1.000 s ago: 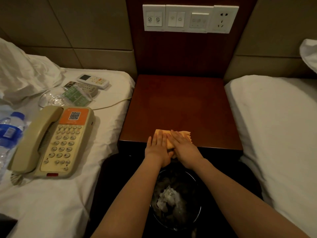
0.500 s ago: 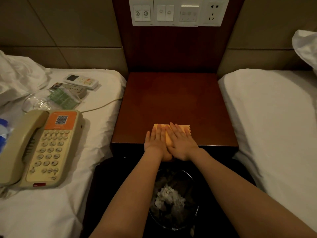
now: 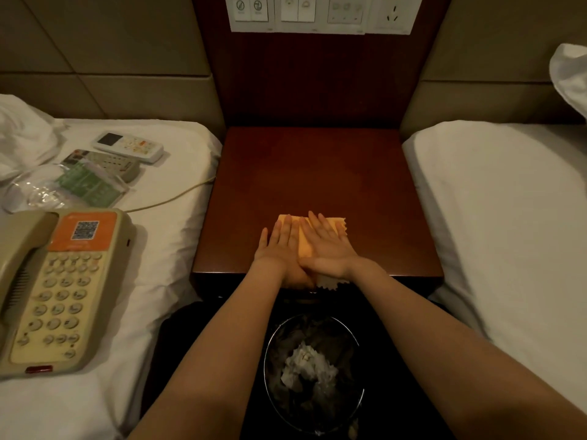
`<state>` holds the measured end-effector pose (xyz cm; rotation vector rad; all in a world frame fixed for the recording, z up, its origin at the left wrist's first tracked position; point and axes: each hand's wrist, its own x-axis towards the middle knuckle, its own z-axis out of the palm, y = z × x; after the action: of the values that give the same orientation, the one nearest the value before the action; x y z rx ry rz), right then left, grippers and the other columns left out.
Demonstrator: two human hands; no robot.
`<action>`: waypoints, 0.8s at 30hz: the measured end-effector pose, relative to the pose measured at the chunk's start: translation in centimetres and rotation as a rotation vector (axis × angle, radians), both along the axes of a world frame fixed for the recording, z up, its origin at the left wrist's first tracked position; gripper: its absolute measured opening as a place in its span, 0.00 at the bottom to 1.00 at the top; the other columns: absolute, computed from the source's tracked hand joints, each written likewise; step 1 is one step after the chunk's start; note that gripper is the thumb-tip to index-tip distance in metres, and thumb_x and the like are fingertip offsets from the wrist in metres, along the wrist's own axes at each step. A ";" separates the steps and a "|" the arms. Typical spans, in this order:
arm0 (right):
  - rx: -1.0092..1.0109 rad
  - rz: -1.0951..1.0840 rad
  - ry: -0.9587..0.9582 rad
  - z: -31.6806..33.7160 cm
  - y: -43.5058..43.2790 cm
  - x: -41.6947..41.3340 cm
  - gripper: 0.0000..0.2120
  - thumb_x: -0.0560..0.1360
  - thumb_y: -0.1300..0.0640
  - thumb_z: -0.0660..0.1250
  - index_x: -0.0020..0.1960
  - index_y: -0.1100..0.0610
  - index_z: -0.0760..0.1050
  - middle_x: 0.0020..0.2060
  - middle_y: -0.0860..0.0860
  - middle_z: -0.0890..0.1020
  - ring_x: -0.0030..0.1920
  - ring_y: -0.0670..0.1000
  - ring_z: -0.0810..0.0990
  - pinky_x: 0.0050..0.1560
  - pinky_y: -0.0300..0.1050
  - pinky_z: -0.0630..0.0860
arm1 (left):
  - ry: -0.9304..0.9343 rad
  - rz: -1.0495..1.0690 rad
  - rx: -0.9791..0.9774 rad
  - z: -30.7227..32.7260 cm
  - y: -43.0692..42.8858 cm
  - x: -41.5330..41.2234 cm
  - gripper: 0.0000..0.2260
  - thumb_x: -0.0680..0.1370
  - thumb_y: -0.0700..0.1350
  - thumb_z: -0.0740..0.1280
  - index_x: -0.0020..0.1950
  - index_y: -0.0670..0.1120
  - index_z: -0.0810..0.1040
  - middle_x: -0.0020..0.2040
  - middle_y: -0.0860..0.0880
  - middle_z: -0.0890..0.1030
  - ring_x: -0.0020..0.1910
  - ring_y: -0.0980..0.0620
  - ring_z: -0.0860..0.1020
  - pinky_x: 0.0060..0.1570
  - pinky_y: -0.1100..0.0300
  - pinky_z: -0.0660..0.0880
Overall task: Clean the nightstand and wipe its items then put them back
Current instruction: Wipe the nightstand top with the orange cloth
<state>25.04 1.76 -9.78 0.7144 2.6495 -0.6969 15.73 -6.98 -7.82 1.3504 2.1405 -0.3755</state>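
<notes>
The dark red wooden nightstand [image 3: 317, 173] stands between two beds, its top bare except for an orange cloth [image 3: 305, 242] near the front edge. My left hand [image 3: 281, 249] and my right hand [image 3: 327, 246] press flat on the cloth side by side, fingers straight, the right partly over the left. On the left bed lie the nightstand's items: a beige telephone [image 3: 54, 290], a white remote [image 3: 128, 147], a second grey remote [image 3: 104, 161], a green card [image 3: 87, 184] and a clear plastic wrap [image 3: 35, 192].
A round bin [image 3: 313, 373] with crumpled paper sits on the floor under my arms. The phone's cord [image 3: 171, 198] runs from the left bed to the nightstand. White beds flank both sides; a switch panel [image 3: 320, 12] is on the wall above.
Both hands have slid the cloth a little farther from the front edge across the nightstand top. My view has tilted down and shifted right.
</notes>
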 end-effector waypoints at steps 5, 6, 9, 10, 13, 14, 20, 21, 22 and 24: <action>0.042 -0.039 -0.003 -0.3 0.6 -1.4 0.39 0.78 0.40 0.53 0.76 0.51 0.32 0.75 0.49 0.33 0.74 0.49 0.30 0.70 0.52 0.29 | -0.003 -0.060 -0.068 0.5 1.6 -2.1 0.63 0.62 0.68 0.71 0.71 0.45 0.25 0.72 0.46 0.25 0.71 0.47 0.27 0.71 0.46 0.31; 0.049 -0.045 -0.009 -0.4 0.8 -1.7 0.38 0.78 0.40 0.52 0.75 0.51 0.32 0.75 0.50 0.32 0.74 0.49 0.30 0.70 0.52 0.28 | -0.013 -0.059 -0.077 0.5 1.9 -2.5 0.63 0.62 0.67 0.72 0.71 0.45 0.25 0.72 0.46 0.25 0.71 0.47 0.27 0.71 0.46 0.31; 0.060 -0.045 -0.034 -0.2 1.5 -2.7 0.35 0.80 0.40 0.49 0.75 0.51 0.31 0.74 0.50 0.31 0.74 0.50 0.29 0.69 0.53 0.28 | -0.016 -0.046 -0.084 0.5 3.0 -3.5 0.63 0.62 0.67 0.72 0.71 0.46 0.25 0.72 0.47 0.25 0.72 0.48 0.27 0.70 0.46 0.31; 0.064 -0.045 -0.040 -0.1 1.7 -3.1 0.35 0.80 0.41 0.48 0.75 0.51 0.31 0.74 0.50 0.30 0.73 0.50 0.29 0.69 0.53 0.28 | -0.011 -0.042 -0.084 0.4 3.3 -3.9 0.63 0.62 0.67 0.72 0.71 0.46 0.25 0.72 0.47 0.25 0.72 0.48 0.27 0.70 0.46 0.31; 0.070 -0.043 -0.060 0.1 2.1 -3.9 0.33 0.81 0.42 0.47 0.75 0.52 0.31 0.74 0.51 0.30 0.74 0.51 0.29 0.70 0.53 0.29 | 0.007 -0.029 -0.079 0.3 3.9 -4.3 0.63 0.62 0.67 0.72 0.72 0.45 0.25 0.73 0.47 0.26 0.72 0.47 0.27 0.71 0.46 0.32; 0.070 -0.044 -0.066 0.1 2.1 -4.1 0.33 0.81 0.43 0.47 0.75 0.52 0.31 0.74 0.51 0.31 0.74 0.51 0.29 0.70 0.53 0.29 | 0.014 -0.029 -0.080 0.3 4.0 -4.4 0.63 0.62 0.67 0.72 0.72 0.45 0.26 0.73 0.47 0.26 0.72 0.47 0.28 0.71 0.46 0.32; 0.080 -0.103 -0.050 0.0 1.1 -3.3 0.32 0.81 0.44 0.46 0.75 0.52 0.31 0.74 0.52 0.31 0.74 0.51 0.30 0.70 0.52 0.29 | -0.002 -0.034 -0.039 0.5 3.7 -3.8 0.62 0.63 0.65 0.73 0.73 0.45 0.27 0.74 0.46 0.28 0.73 0.47 0.30 0.71 0.46 0.33; 0.078 -0.119 -0.050 0.0 0.9 -2.9 0.32 0.81 0.44 0.46 0.75 0.52 0.31 0.74 0.52 0.31 0.74 0.52 0.30 0.70 0.52 0.29 | -0.011 -0.048 -0.028 0.5 3.6 -3.6 0.62 0.63 0.65 0.73 0.73 0.45 0.27 0.74 0.46 0.28 0.73 0.47 0.30 0.71 0.46 0.33; 0.079 -0.133 -0.050 -0.1 0.7 -2.5 0.32 0.81 0.44 0.46 0.75 0.52 0.31 0.74 0.52 0.31 0.74 0.52 0.30 0.70 0.53 0.29 | -0.019 -0.061 -0.020 0.5 3.5 -3.2 0.62 0.63 0.64 0.73 0.73 0.45 0.28 0.74 0.46 0.29 0.73 0.47 0.30 0.71 0.45 0.33; 0.077 -0.155 -0.046 -0.1 0.4 -1.3 0.32 0.81 0.44 0.46 0.75 0.52 0.31 0.74 0.52 0.31 0.74 0.52 0.30 0.70 0.53 0.29 | -0.032 -0.082 -0.020 0.5 3.4 -2.1 0.62 0.63 0.63 0.74 0.73 0.45 0.28 0.74 0.46 0.29 0.73 0.47 0.30 0.71 0.45 0.33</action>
<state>23.77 2.18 -9.92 0.9539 2.6117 -0.6125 13.63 -3.60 -7.29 1.4268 2.0545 -0.4034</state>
